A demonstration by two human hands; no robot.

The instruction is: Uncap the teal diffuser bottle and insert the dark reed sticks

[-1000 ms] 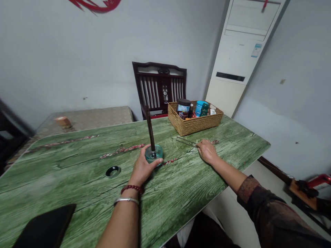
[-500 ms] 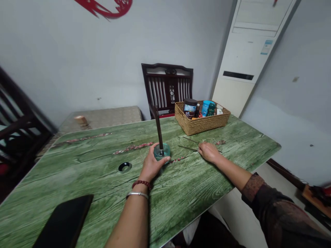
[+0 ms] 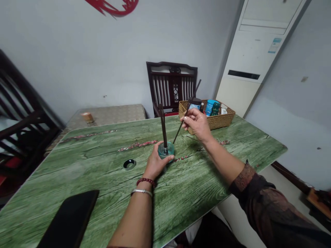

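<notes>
A teal glass reed diffuser bottle (image 3: 169,150) stands upright on the green table, and my left hand (image 3: 156,161) is wrapped around it. Several dark reed sticks (image 3: 163,127) rise from its neck. Between the fingertips and thumb of my right hand (image 3: 196,123) is one more dark reed stick (image 3: 178,132), tilted, its lower end close to the bottle's right side. Another stick (image 3: 191,137) lies on the table, partly hidden behind my right forearm. Left of my left hand is a black ring-shaped cap (image 3: 129,164).
A woven basket (image 3: 222,121) with jars and bottles sits at the table's back right. A black phone-like slab (image 3: 69,217) lies at the front left. Behind the table (image 3: 108,179) stand a dark wooden chair (image 3: 173,74) and a low surface with an orange-brown object (image 3: 87,117).
My right hand has lifted a reed stick off the table and carried it up and left toward the bottle. My left hand still holds the bottle; the view has shifted slightly.
</notes>
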